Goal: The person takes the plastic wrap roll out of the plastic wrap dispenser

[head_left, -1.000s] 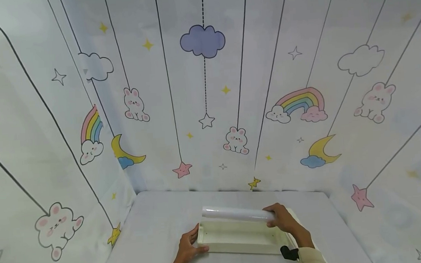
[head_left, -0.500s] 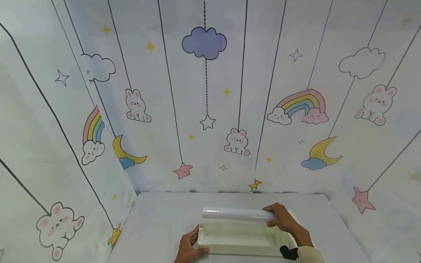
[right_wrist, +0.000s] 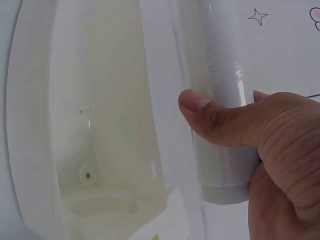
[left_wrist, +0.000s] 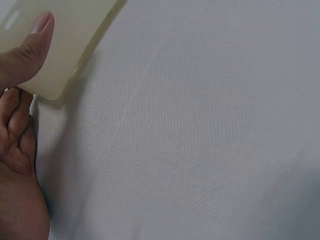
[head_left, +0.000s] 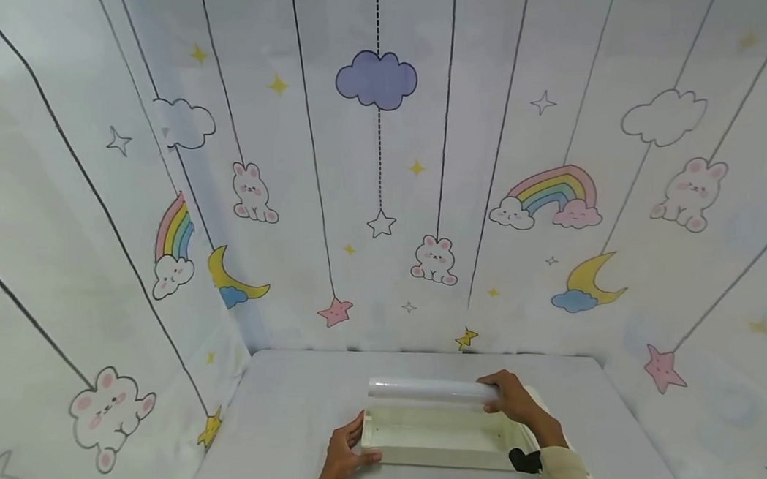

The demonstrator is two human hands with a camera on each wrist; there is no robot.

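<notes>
My right hand [head_left: 517,401] grips the right end of a roll of cling film [head_left: 426,390], shiny and whitish, with its thumb laid across the near side. The roll hangs level just above and behind a long cream plastic dispenser box [head_left: 436,454]. That box lies open-topped, its hollow bare apart from small screw holes. My left hand [head_left: 344,453] holds the box's left end, thumb [left_wrist: 44,30] over the front wall and fingers curled at the end. In the right wrist view the roll's end [right_wrist: 225,193] sticks out below the thumb.
A white cloth-covered table [head_left: 288,406] lies under the box. Behind and beside it rise white sheet walls [head_left: 385,269] printed with clouds, rabbits, stars and rainbows. A black strap piece [head_left: 525,460] sits at the right wrist, over the box's front right corner.
The head view has shifted slightly, with the wall prints sliding a little right and down. Both hands, the roll and the box keep nearly the same places.
</notes>
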